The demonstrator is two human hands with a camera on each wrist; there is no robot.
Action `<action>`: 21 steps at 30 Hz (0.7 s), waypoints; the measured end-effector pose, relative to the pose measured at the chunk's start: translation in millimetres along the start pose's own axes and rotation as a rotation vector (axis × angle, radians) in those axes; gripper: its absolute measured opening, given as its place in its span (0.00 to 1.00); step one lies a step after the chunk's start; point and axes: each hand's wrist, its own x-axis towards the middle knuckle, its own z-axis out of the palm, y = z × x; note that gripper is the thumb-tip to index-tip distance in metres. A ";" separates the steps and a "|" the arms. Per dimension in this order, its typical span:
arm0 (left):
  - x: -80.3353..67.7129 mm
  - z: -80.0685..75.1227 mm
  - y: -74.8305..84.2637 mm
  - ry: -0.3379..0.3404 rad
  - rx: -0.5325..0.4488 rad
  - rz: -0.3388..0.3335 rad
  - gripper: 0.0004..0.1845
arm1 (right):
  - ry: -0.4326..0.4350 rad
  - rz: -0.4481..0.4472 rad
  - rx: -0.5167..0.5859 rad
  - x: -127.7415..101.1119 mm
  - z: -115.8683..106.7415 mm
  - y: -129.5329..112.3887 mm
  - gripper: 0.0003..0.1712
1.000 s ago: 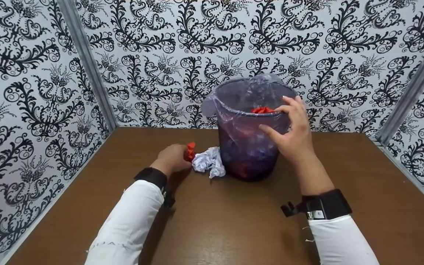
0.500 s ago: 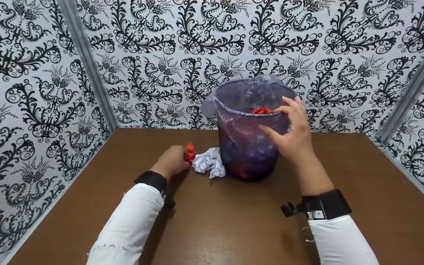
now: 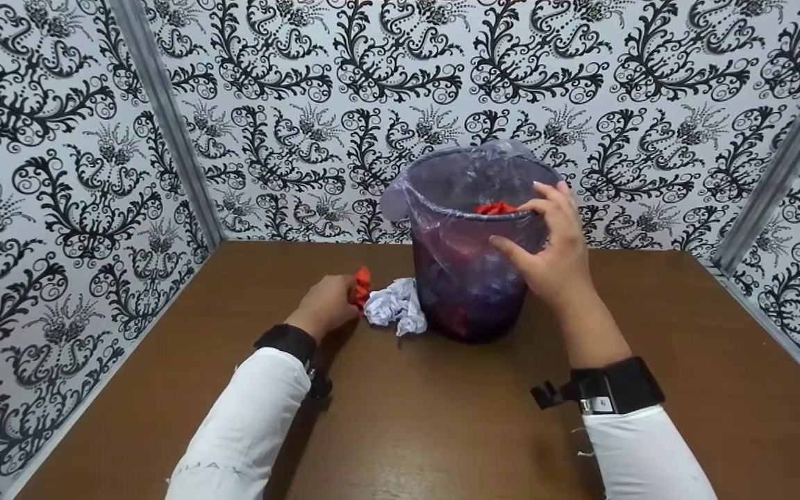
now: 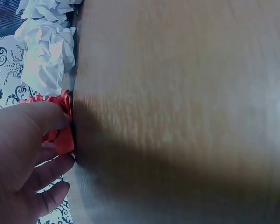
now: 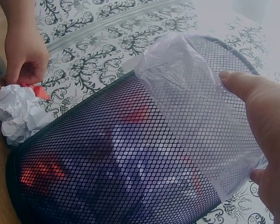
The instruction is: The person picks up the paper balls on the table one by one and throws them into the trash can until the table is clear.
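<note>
A mesh wastebasket (image 3: 469, 298) with a thin translucent bag (image 5: 177, 70) folded over its rim stands toward the back of the table. My right hand (image 3: 558, 243) holds its rim at the right, thumb on the outside and fingers over the edge. Left of the basket, my left hand (image 3: 328, 303) pinches a crumpled red paper (image 4: 63, 137) at the tabletop between thumb and fingers. Crumpled white paper (image 3: 394, 307) lies between that hand and the basket's base. Inside the basket, more red paper (image 3: 494, 208) shows just above the near rim, and red and whitish pieces show through the mesh.
The brown wooden table (image 3: 400, 430) reaches back to a patterned wall (image 3: 289, 90), with metal posts (image 3: 164, 118) at the corners. Each wrist wears a black strap (image 3: 619, 385) with a small mount. The table's front part stretches between the forearms.
My left hand shifts only very slightly around the red paper. The right hand, the wastebasket and the white paper stay in place.
</note>
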 end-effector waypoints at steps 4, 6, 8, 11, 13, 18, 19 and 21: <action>-0.1 1.0 -0.1 0.006 -0.040 -0.001 0.16 | -0.003 0.013 -0.007 0.4 -1.0 0.1 0.31; -0.3 1.1 -0.7 0.016 -0.041 -0.008 0.22 | -0.001 0.017 -0.011 0.4 -0.9 0.0 0.31; -0.8 0.6 -1.1 0.016 -0.039 -0.011 0.27 | 0.000 0.015 -0.012 0.5 -0.5 -0.5 0.31; -2.3 -0.6 -1.1 -0.005 -0.042 -0.007 0.28 | 0.002 0.013 -0.011 0.6 0.0 -1.3 0.32; -3.4 -1.7 -0.6 -0.032 -0.054 0.000 0.23 | 0.004 0.007 -0.007 0.8 0.1 -1.3 0.32; -5.1 -4.8 -0.7 -0.061 -0.020 0.022 0.13 | 0.007 0.003 0.003 0.5 -0.1 0.1 0.31; -5.4 -5.1 -0.9 -0.065 -0.015 0.030 0.13 | 0.009 -0.003 0.002 0.4 0.0 0.3 0.31; -6.4 -5.5 -1.4 -0.071 -0.010 0.043 0.12 | 0.011 -0.005 -0.001 0.0 0.6 0.8 0.31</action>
